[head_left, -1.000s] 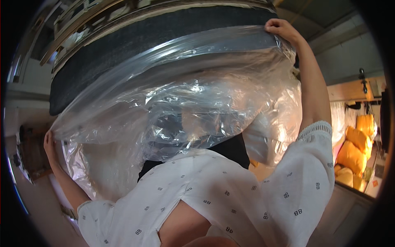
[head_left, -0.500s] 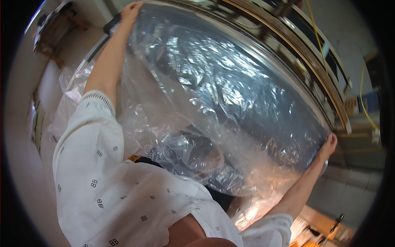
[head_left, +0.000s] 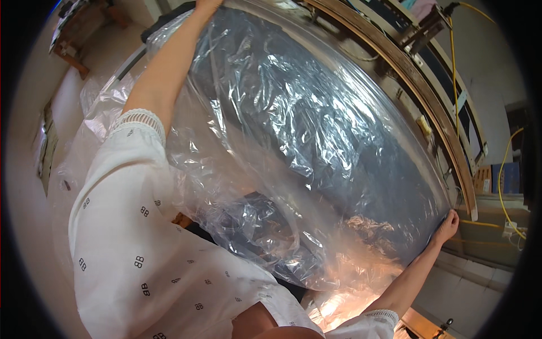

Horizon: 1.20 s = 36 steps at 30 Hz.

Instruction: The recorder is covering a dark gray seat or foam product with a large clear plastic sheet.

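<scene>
I count one left hand (head_left: 208,4), one right hand (head_left: 448,226), one clear plastic sheet (head_left: 316,152), two white sleeves (head_left: 125,164), two yellow cord stretches (head_left: 454,68), one blue box (head_left: 510,177), one brown box (head_left: 482,179).

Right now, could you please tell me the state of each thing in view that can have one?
Clear plastic film: spread out, wrinkled
Dark slab: largely covered by the film
Left hand: at the film's upper edge, partly out of frame, grip unclear
Right hand: closed on the film's right edge
Yellow cord: hanging in a curve

The plastic sheet (head_left: 316,121) now reaches farther forward.
</scene>
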### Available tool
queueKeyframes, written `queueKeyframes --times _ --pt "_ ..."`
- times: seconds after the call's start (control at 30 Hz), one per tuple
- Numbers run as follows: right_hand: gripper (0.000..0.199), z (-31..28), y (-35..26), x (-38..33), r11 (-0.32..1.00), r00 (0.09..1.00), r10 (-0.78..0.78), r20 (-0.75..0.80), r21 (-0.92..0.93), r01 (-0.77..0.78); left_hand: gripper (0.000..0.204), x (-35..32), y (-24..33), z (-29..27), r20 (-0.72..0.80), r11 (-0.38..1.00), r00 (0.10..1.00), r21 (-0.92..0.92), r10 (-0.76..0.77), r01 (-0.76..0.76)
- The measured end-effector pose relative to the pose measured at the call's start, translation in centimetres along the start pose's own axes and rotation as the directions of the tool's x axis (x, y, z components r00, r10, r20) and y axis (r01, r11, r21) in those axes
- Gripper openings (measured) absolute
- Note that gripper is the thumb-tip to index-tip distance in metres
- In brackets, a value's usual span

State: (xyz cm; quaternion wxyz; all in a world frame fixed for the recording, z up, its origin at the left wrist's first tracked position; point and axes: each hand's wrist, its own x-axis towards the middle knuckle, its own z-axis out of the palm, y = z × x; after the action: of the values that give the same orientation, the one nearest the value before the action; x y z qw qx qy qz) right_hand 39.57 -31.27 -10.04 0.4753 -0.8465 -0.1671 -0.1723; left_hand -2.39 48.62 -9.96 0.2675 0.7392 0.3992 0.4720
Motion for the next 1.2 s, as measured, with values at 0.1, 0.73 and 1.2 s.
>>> queueKeyframes --times 0.1,0.73,1.2 --pt "0.025 -0.9 1.5 0.9 0.991 0.994 0.006 -0.109 -0.135 -0.021 0.028 0.8 -0.4 1.5 -0.1 0.981 0.995 0.196 0.018 0.002" --pt "0.043 -1.0 1.1 2.0 0.986 0.959 -0.004 -0.283 -0.162 -0.043 0.043 5.1 -5.9 -2.4 -0.001 0.988 0.988 -0.011 -0.154 0.154" --pt "0.021 -6.0 -12.5 -11.6 0.96 0.862 0.083 0.5 0.192 -0.203 0.043 6.8 3.1 -11.2 0.262 0.604 0.945 0.726 0.198 -0.328"
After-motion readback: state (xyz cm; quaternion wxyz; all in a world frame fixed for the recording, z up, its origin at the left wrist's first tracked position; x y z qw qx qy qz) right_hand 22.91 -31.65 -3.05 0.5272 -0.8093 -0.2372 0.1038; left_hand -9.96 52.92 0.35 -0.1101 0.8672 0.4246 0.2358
